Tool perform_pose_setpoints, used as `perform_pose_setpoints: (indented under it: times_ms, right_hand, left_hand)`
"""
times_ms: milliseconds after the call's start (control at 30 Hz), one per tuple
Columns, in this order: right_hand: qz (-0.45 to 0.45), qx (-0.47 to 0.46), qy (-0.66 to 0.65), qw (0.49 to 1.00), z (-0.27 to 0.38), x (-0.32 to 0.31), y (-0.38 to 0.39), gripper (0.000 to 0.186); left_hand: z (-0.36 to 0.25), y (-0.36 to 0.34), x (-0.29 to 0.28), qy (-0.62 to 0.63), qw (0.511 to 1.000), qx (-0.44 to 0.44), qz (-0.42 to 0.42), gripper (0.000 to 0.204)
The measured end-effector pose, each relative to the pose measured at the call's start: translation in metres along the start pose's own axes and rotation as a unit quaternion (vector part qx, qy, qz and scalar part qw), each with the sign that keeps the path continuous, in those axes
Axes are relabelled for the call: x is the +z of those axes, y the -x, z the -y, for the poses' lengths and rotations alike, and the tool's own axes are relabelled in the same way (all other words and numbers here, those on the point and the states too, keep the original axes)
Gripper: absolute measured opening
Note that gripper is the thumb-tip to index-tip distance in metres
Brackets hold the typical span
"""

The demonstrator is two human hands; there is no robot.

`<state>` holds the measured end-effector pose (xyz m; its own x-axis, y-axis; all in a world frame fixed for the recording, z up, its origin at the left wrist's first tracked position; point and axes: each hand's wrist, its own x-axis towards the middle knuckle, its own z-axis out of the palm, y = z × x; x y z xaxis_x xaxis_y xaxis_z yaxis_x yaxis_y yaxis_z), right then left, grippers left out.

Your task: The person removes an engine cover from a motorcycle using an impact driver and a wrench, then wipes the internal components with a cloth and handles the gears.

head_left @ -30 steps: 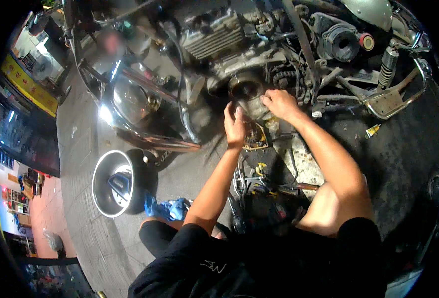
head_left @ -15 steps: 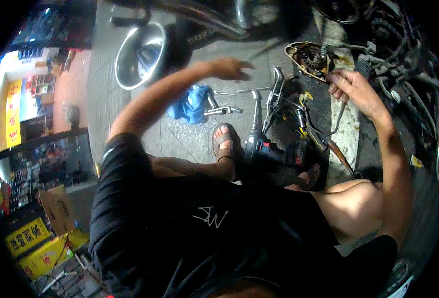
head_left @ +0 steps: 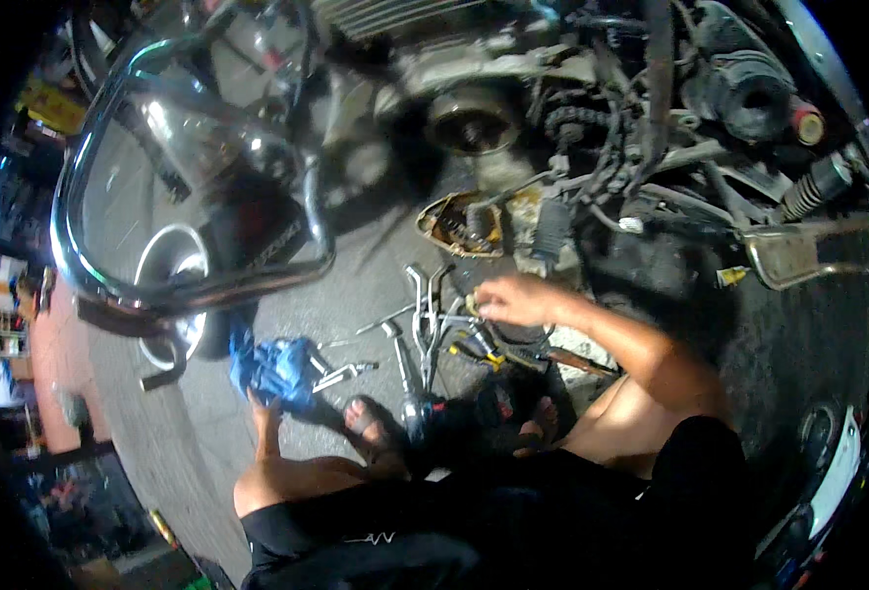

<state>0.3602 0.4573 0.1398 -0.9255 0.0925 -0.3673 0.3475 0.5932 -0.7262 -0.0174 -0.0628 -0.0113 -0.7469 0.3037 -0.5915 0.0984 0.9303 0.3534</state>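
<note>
My left hand (head_left: 263,405) is at the lower edge of a crumpled blue cloth (head_left: 282,372) on the pavement, touching it; its fingers are mostly hidden. To the right, my right hand (head_left: 515,300) hovers over the tools with its fingers curled together; whatever is in them, if anything, is too blurred to name. Below its fingertips lie yellow-and-black handled pliers (head_left: 479,346) and a long metal clamp-like tool (head_left: 425,320). A cordless power driver (head_left: 417,413) with a long socket rests between my feet. Socket handles (head_left: 344,374) lie beside the cloth.
An open, greasy engine cover (head_left: 459,224) lies beneath a partly stripped motorbike (head_left: 592,128). Its chrome guard bar (head_left: 318,211) juts out at the left, over a metal basin (head_left: 144,324). A brown-handled tool (head_left: 582,362) lies near my right knee, and a small yellow tube (head_left: 732,276) farther right.
The view has swung up and right, showing more of the motorbike. My left hand has come back from above the tools to the blue cloth. My right hand has moved from the engine cover to over the tools.
</note>
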Motion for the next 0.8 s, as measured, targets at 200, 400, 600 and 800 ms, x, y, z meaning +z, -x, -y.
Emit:
perform_pose_setpoints:
  times_ms: [200, 400, 600, 800]
  right_hand:
    - [0.028, -0.013, 0.081, 0.996, -0.023, 0.057, 0.031, 0.034]
    - [0.069, 0.045, -0.098, 0.992, 0.005, 0.076, -0.008, 0.05]
    - [0.029, -0.036, -0.553, 0.832, 0.093, 0.16, -0.139, 0.084]
    - [-0.194, 0.124, -0.565, 0.792, 0.096, 0.208, -0.195, 0.033]
  left_hand:
    - [-0.006, -0.039, 0.031, 0.182, 0.974, 0.04, -0.133, 0.031]
    - [-0.144, 0.009, -0.002, 0.166, 0.955, 0.208, -0.133, 0.046]
    - [-0.206, 0.047, 0.004, 0.32, 0.926, 0.193, 0.053, 0.062]
    - [-0.237, 0.091, 0.018, 0.362, 0.882, 0.219, 0.206, 0.063]
